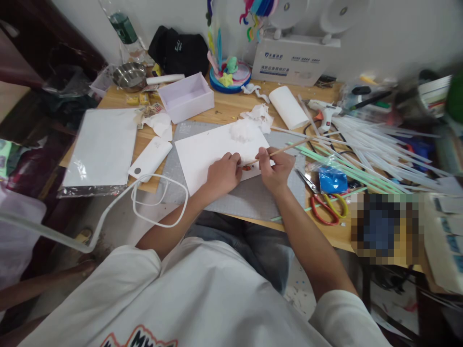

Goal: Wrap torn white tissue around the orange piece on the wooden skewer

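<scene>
My left hand (pixel 224 173) rests on a white sheet (pixel 198 152), its fingers curled together at the left side of a small orange-and-black piece (pixel 248 167). Whether the fingertips pinch that piece or something hidden, I cannot make out. In my right hand (pixel 277 168) a thin wooden stick (pixel 289 148) is gripped between thumb and fingers. Its lower end points left toward the small piece. A tuft of white fluffy fibre (pixel 241 130) lies on the sheet just beyond both hands. Beneath the sheet is a grey cutting mat (pixel 249 205).
Scissors (pixel 324 207) with red and yellow handles lie right of the mat. Behind them spread many clear and green sticks (pixel 365 144) and a glue gun (pixel 327 117). A lilac box (pixel 188 99), white power bank (pixel 150 158) with cable, and bagged sheets (pixel 103 147) sit left.
</scene>
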Available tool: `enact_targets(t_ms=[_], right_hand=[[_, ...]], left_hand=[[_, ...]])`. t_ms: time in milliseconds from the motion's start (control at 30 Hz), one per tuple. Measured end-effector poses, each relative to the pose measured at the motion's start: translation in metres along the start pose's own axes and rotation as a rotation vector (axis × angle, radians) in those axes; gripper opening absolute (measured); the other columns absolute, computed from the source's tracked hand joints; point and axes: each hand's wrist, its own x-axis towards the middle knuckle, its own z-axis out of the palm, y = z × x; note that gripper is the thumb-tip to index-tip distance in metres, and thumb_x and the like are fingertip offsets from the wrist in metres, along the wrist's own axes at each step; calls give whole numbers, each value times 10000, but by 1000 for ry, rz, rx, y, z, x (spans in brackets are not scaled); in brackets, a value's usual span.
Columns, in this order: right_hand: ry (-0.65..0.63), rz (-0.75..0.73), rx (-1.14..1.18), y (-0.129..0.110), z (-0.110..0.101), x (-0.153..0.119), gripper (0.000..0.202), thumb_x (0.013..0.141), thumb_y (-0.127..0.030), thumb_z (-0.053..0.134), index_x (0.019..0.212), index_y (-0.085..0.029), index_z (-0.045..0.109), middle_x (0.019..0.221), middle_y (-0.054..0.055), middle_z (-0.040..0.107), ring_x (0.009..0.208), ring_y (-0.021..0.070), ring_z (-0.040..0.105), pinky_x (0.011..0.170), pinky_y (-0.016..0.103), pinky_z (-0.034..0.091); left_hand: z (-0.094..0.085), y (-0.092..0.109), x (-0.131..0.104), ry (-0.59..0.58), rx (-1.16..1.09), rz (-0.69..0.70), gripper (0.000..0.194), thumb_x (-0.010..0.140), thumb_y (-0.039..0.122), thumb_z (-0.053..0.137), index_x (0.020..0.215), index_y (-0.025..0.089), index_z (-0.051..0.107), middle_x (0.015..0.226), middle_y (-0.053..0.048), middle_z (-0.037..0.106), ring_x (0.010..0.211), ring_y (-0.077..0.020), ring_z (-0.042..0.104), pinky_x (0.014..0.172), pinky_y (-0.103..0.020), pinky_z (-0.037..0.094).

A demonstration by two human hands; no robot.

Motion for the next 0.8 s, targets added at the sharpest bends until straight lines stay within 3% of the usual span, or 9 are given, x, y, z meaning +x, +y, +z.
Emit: enact_targets(t_ms=[533,667,800], right_hand=[[12,89,-7,2,1,1,568,982,-573,478,565,-205,592,458,-29,496,467,81,453,546,289,323],[43,133,101,8,1,1,518,971,-560,517,630,-199,667,465,-35,506,470,80,475,541,275,335],[85,174,125,16,0,0,538,984,-589,467,667,-201,663,500,-34,514,483,83,487,535,265,346]], left_hand=[[0,-8,7,32,-146,2,127,949,287,583,1049,218,620,1043,-85,726,921,-252,687,769,-357,483],[-8,-19,8,17,-291,4,127,973,293,552,1054,216,613,888,-52,733,831,-219,681,763,-334,483],[-23,-32,17,124,-349,-13,119,985,293,526,1028,224,613,870,-36,733,793,-188,663,738,-308,476]])
